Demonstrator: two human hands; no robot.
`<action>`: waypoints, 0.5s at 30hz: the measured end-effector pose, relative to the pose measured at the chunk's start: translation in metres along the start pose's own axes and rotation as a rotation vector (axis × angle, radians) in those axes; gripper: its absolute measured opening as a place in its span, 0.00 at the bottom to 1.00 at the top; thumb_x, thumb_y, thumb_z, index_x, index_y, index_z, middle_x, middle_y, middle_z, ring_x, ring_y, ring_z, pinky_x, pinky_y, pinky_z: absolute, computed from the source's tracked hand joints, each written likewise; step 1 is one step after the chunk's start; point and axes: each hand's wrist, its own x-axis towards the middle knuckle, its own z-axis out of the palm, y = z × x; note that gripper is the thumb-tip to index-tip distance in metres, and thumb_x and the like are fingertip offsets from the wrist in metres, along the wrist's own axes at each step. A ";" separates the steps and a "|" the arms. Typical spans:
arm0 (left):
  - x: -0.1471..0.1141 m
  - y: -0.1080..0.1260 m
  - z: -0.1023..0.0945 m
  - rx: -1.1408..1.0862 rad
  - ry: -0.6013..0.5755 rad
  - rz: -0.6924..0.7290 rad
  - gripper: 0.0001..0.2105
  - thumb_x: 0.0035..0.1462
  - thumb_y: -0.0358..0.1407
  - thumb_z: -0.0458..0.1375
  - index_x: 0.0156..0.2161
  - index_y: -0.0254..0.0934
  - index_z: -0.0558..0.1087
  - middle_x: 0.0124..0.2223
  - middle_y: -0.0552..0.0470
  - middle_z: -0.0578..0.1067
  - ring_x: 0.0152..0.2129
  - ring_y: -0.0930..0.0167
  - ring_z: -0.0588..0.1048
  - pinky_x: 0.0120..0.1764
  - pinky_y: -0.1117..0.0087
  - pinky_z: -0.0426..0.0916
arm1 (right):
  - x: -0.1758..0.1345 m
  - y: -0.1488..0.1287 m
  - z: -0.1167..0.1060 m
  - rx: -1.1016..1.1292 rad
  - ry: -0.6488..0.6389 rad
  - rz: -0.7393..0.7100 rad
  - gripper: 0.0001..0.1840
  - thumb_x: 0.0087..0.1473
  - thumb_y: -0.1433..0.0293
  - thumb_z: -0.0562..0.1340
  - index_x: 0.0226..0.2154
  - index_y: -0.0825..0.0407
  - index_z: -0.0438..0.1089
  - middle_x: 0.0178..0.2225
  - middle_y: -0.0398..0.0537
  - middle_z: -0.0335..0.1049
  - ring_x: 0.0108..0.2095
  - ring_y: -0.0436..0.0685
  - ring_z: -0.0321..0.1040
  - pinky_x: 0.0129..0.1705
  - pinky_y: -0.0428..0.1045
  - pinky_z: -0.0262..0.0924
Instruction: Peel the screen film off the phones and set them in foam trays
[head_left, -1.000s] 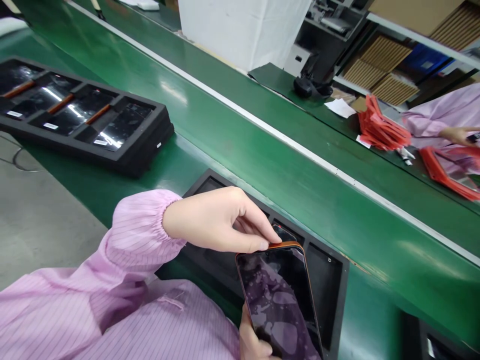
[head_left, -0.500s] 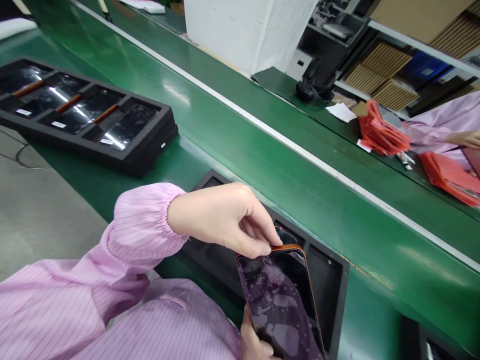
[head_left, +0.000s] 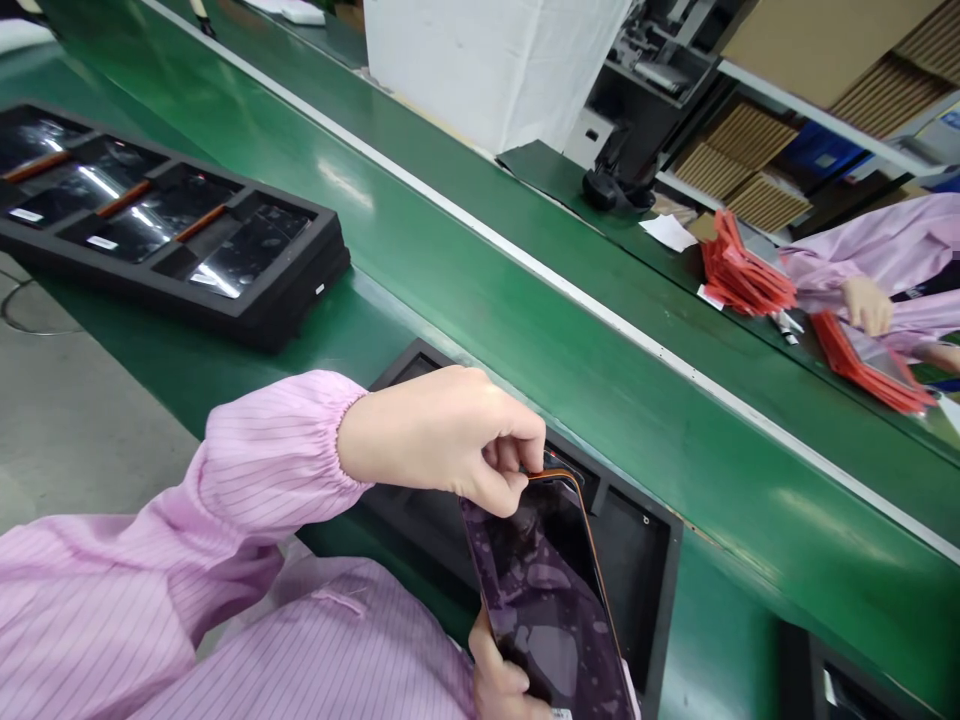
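Observation:
A smartphone (head_left: 547, 600) with an orange frame and a dark, blotchy, reflective screen tilts in front of me. My right hand (head_left: 502, 670) grips its lower part, with fingers wrapped around the left edge. At the top left corner, my left hand (head_left: 457, 440) is closed, thumb and bent index finger pinched on the phone's edge. Whether a thin film is between those fingertips cannot be made out. Beneath the phone lies a black foam tray (head_left: 664, 610) with rectangular recesses, partly covered by my left hand and the phone.
Stacked black trays (head_left: 255, 310) holding several phones stand at the left on the green bench. Another dark tray (head_left: 802, 670) is at the lower right. Across the green conveyor (head_left: 480, 260), a person in a pink sleeve (head_left: 885, 240) has a hand near red pouches (head_left: 739, 270).
My left fingers have curled tighter at the phone's top corner. Phone and hands sit slightly further left in view. Across the conveyor, the other person's hand has come over the red pouches.

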 end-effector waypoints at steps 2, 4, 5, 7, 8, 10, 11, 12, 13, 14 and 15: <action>0.000 0.000 0.001 0.014 0.011 0.023 0.08 0.41 0.21 0.59 0.26 0.36 0.75 0.23 0.61 0.76 0.20 0.77 0.74 0.26 0.80 0.65 | 0.000 -0.003 -0.001 0.017 0.036 0.006 0.24 0.57 0.47 0.51 0.25 0.50 0.55 0.18 0.39 0.60 0.16 0.48 0.53 0.23 0.44 0.49; 0.001 0.000 0.000 0.020 0.003 0.031 0.08 0.41 0.21 0.59 0.27 0.36 0.74 0.23 0.61 0.76 0.20 0.78 0.74 0.26 0.80 0.65 | 0.001 0.003 -0.007 0.056 0.053 0.015 0.23 0.57 0.48 0.52 0.26 0.50 0.55 0.18 0.38 0.61 0.16 0.48 0.54 0.23 0.43 0.50; 0.001 0.000 0.000 0.024 -0.009 0.029 0.09 0.41 0.21 0.58 0.27 0.36 0.74 0.24 0.61 0.76 0.21 0.78 0.74 0.27 0.80 0.66 | 0.002 0.008 -0.011 0.093 0.042 0.009 0.23 0.57 0.49 0.53 0.25 0.50 0.54 0.18 0.37 0.61 0.14 0.47 0.54 0.22 0.43 0.51; 0.001 0.000 -0.002 0.032 -0.050 0.020 0.10 0.41 0.21 0.58 0.29 0.36 0.74 0.26 0.61 0.77 0.22 0.78 0.74 0.29 0.80 0.66 | 0.004 0.019 -0.017 0.181 -0.043 -0.029 0.23 0.55 0.49 0.56 0.24 0.50 0.54 0.15 0.35 0.60 0.12 0.47 0.53 0.20 0.43 0.54; 0.001 0.001 -0.003 0.031 -0.076 0.015 0.11 0.41 0.20 0.58 0.31 0.35 0.74 0.27 0.60 0.77 0.23 0.78 0.74 0.29 0.81 0.66 | 0.006 0.023 -0.020 0.224 -0.139 -0.077 0.24 0.55 0.49 0.57 0.24 0.50 0.55 0.15 0.35 0.61 0.12 0.48 0.55 0.18 0.43 0.56; 0.001 0.000 -0.005 0.021 -0.118 0.006 0.13 0.40 0.20 0.59 0.33 0.34 0.75 0.29 0.59 0.78 0.24 0.78 0.75 0.30 0.81 0.66 | 0.011 0.025 -0.021 0.285 -0.400 -0.219 0.22 0.55 0.49 0.58 0.25 0.51 0.59 0.16 0.38 0.66 0.13 0.49 0.60 0.17 0.43 0.59; 0.001 0.000 -0.006 0.011 -0.129 0.004 0.13 0.40 0.19 0.59 0.33 0.34 0.74 0.29 0.59 0.78 0.25 0.78 0.75 0.30 0.82 0.66 | 0.015 0.023 -0.020 0.293 -0.521 -0.281 0.21 0.56 0.50 0.57 0.27 0.51 0.62 0.18 0.40 0.68 0.15 0.51 0.63 0.18 0.43 0.61; 0.002 0.000 -0.006 0.002 -0.130 0.002 0.13 0.40 0.19 0.59 0.33 0.33 0.74 0.28 0.59 0.78 0.24 0.78 0.74 0.30 0.82 0.66 | 0.018 0.021 -0.018 0.290 -0.616 -0.330 0.20 0.57 0.52 0.55 0.29 0.52 0.64 0.19 0.42 0.69 0.16 0.52 0.66 0.18 0.44 0.62; 0.003 -0.001 -0.005 -0.001 -0.120 -0.001 0.12 0.40 0.20 0.59 0.32 0.33 0.74 0.27 0.59 0.77 0.23 0.79 0.74 0.29 0.82 0.65 | 0.021 0.019 -0.017 0.289 -0.670 -0.362 0.19 0.59 0.54 0.54 0.31 0.53 0.65 0.20 0.43 0.69 0.18 0.52 0.67 0.19 0.44 0.63; 0.003 -0.001 -0.004 0.003 -0.104 -0.001 0.11 0.40 0.20 0.59 0.31 0.33 0.74 0.26 0.60 0.77 0.22 0.79 0.73 0.28 0.82 0.65 | 0.023 0.018 -0.017 0.285 -0.682 -0.370 0.18 0.60 0.55 0.53 0.33 0.54 0.65 0.20 0.43 0.69 0.19 0.52 0.68 0.19 0.44 0.64; 0.004 -0.002 -0.003 0.012 -0.085 0.002 0.10 0.40 0.20 0.59 0.30 0.34 0.74 0.24 0.61 0.76 0.20 0.80 0.72 0.27 0.82 0.64 | 0.024 0.019 -0.019 0.294 -0.678 -0.382 0.18 0.60 0.56 0.53 0.33 0.54 0.65 0.20 0.43 0.69 0.19 0.52 0.68 0.19 0.44 0.63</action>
